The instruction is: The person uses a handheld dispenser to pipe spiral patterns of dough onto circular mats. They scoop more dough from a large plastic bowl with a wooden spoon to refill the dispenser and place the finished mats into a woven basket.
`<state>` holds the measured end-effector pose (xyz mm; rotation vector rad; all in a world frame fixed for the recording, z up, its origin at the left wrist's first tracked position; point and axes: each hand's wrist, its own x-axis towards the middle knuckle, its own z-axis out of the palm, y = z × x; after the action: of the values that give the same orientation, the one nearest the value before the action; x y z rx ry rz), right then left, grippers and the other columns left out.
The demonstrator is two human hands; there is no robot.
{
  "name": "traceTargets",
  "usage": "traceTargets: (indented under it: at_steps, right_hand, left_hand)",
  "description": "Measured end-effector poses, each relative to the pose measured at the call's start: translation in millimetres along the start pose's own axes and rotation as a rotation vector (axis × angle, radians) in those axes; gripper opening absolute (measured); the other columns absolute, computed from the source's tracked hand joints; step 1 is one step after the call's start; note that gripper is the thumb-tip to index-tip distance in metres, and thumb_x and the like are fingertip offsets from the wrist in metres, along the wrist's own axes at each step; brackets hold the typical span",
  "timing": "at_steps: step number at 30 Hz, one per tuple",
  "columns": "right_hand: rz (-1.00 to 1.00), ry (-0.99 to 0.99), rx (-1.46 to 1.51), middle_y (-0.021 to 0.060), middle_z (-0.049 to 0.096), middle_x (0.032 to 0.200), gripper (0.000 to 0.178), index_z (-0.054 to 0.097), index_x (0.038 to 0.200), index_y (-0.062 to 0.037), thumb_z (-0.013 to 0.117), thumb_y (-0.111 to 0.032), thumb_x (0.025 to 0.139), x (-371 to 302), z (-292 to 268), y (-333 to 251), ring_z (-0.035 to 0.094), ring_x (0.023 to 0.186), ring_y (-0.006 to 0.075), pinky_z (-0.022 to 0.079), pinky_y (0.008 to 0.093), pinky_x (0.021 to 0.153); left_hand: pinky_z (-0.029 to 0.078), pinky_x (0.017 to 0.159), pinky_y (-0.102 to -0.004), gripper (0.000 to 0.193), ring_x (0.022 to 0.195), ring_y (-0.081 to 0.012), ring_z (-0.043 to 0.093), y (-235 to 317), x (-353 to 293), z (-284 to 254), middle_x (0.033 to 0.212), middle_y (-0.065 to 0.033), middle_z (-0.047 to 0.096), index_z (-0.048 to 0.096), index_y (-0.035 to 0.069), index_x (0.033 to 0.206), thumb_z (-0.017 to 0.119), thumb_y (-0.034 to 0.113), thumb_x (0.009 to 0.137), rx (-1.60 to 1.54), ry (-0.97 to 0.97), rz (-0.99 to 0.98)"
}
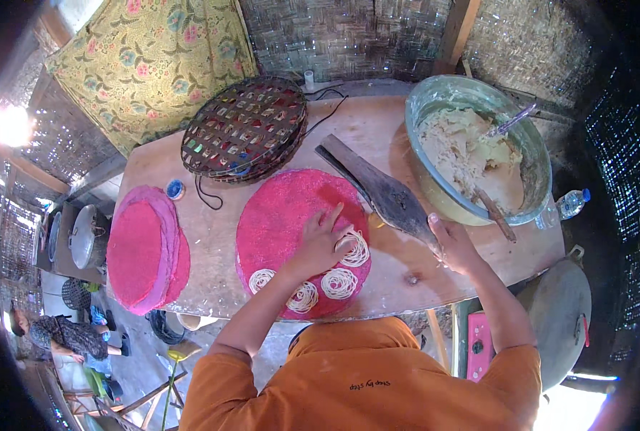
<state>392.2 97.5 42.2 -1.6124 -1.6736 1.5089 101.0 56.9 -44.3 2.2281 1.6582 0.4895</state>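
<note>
A round pink mat point(284, 208) lies on the wooden table in front of me. Several coils of pale, noodle-like dough strands point(339, 283) sit along its near and right part. My left hand point(321, 248) is over the mat, fingers stretched out and apart, its fingertips beside the upper right coil point(356, 248). The fingers cover part of that coil. To the right, my right hand point(453, 246) is closed round the narrow handle end of a dark wooden press-like tool point(392, 201). The tool slants up and left, its far end over the mat's upper right edge.
A big basin point(420, 161) of pale dough with a spoon and a wooden stick stands at the right. More pink mats point(137, 251) are stacked at the left. Behind are a dark woven basket point(244, 126) and cord. A bottle point(571, 204) and large pot point(560, 309) are far right.
</note>
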Motion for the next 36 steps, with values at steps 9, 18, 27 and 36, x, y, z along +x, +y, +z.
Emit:
traceTargets:
  at_steps: [9, 18, 27, 36]
  right_hand:
    - [-0.037, 0.017, 0.152, -0.0006, 0.044, 0.050, 0.054, 0.054, 0.070, -0.0073, 0.037, -0.053, 0.094, -9.8, 3.7, 9.0, 0.042, 0.040, 0.0087, 0.034, 0.0256, 0.036]
    - [-0.037, 0.014, 0.306, -0.0016, 0.044, 0.050, 0.055, 0.054, 0.070, -0.0080, 0.037, -0.055, 0.094, -24.1, 3.0, 14.2, 0.042, 0.040, 0.0084, 0.032, 0.0249, 0.035]
    - [-0.052, 0.047, 0.337, -0.0014, 0.043, 0.051, 0.055, 0.052, 0.069, -0.0087, 0.035, -0.054, 0.094, -33.6, 1.4, 19.6, 0.040, 0.041, 0.0079, 0.032, 0.0245, 0.038]
    - [-0.078, 0.053, 0.259, 0.0016, 0.046, 0.047, 0.064, 0.052, 0.063, -0.0076, 0.031, -0.060, 0.092, -33.5, 11.0, 15.2, 0.043, 0.037, 0.0106, 0.034, 0.0259, 0.035]
  left_hand:
    - [0.013, 0.106, -0.0627, 0.045, 0.133, -0.0435, 0.020, 4.9, -22.2, -17.4, 0.148, -0.0073, 0.025, 0.057, 0.022, 0.124, 0.059, 0.036, 0.081, 0.349, 0.026, 0.053]
    - [0.014, 0.104, -0.0656, 0.022, 0.133, -0.0415, 0.022, 6.9, 28.5, -2.5, 0.145, -0.0096, 0.030, 0.069, 0.017, 0.097, 0.055, 0.017, 0.080, 0.193, 0.069, 0.203]
    - [0.019, 0.104, -0.0632, 0.014, 0.131, -0.0408, 0.027, -5.5, 23.9, 0.7, 0.141, -0.0079, 0.036, 0.062, 0.011, 0.086, 0.063, 0.011, 0.071, 0.217, 0.161, 0.135]
    - [0.020, 0.103, -0.0640, 0.019, 0.132, -0.0401, 0.025, 2.3, 3.5, -5.7, 0.142, -0.0058, 0.035, 0.065, 0.015, 0.088, 0.063, 0.008, 0.070, 0.124, 0.060, -0.034]
